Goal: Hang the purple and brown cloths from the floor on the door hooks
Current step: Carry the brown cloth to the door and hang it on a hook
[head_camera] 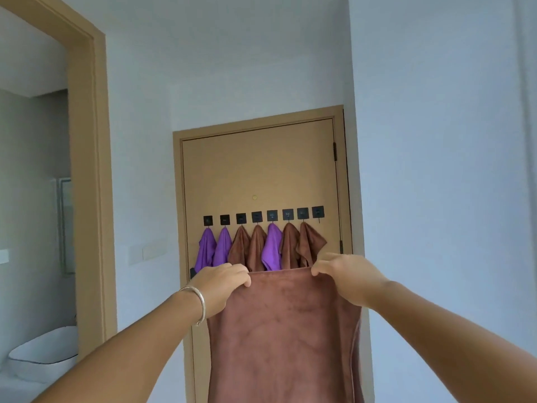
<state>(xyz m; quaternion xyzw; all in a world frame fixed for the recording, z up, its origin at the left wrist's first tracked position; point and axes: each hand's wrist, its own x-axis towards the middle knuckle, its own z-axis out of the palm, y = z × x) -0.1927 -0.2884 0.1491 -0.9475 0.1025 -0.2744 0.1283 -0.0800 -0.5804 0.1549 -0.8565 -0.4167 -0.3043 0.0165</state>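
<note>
Door (261,170), tan, closed, faced the camera at the end of a pale-walled passage; open doorway to the left gave onto a bathroom with a white toilet (43,350).

Brown cloth (282,338) was the largest task item in view: held up flat in front of the door, top edge level, remainder hanging straight down out of frame. It hid the lower ends of the cloths already hung.

Row of eight black square hooks (263,216) ran across the door. Seven carried cloths: purple, purple, brown, brown, purple, brown, brown, left to right. Rightmost hook (318,212) was bare.

Left hand (222,283), bangle (197,303) on the wrist, pinched the cloth's top left corner, fingers curled over the edge. Right hand (345,274) pinched the top right corner likewise. Both grasps closed on fabric, neither released.

Handling judgement: cloth looked soft, plush, light, fully limp; it drapes and keeps no shape. No risk of breakage; slipping off a short hook is the likely failure. Any hanging loop was not visible. Best hold probably one top corner or mid top edge, bunched, so a fold seats over the bare hook.
</note>
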